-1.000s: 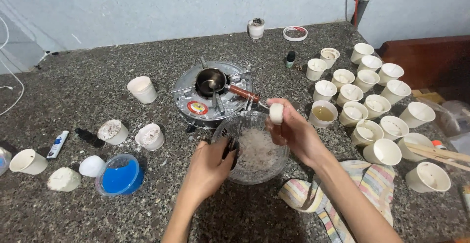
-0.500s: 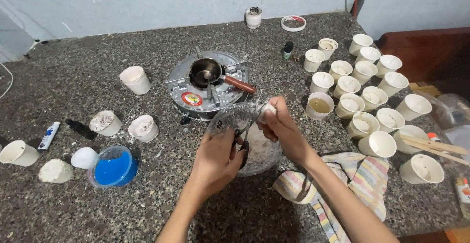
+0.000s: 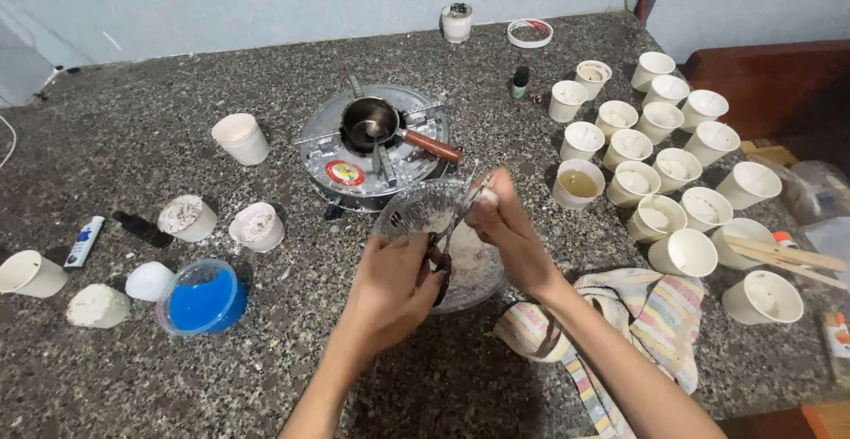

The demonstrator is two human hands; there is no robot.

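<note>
Landmark = the glass bowl (image 3: 443, 244), mid-counter, holding white crumbly stuff, prob. wax.

Nearest: striped cloth (image 3: 637, 315) lies just right of the bowl, under the right forearm. Left hand (image 3: 390, 284) is over the bowl's near-left edge, fingers curled through the handles of scissors (image 3: 447, 249); blades point up and away across the bowl, whether parted or closed I can't tell. Right hand (image 3: 505, 227) is over the bowl's right side, fingertips pinching a small white lump (image 3: 487, 198) at the blade tips, so the lump sits above the bowl, not in it.

Step in hand, as I read it: trimming or shaving the lump w/ the scissors so bits drop into the bowl. Next move would call for a steady pinch, lump kept over the bowl, fingertips clear of the blades.

Left of the bowl: blue-lidded tub (image 3: 202, 297), a white cone (image 3: 97, 306) and white dome (image 3: 149, 280) beside it, two cups w/ speckled fill (image 3: 257, 227), a cup at the far-left edge (image 3: 31, 273).

Just behind the bowl, touching or nearly: round metal stove (image 3: 372, 151) w/ a small dark pot (image 3: 370, 123), wood handle toward the right.

Right of the bowl: a cluster of white paper cups (image 3: 660, 169), one w/ yellowish liquid (image 3: 577, 182); wooden sticks (image 3: 784, 253) past them.

Farthest back: small jar (image 3: 457, 23) and round lid (image 3: 529, 32) near the wall.
</note>
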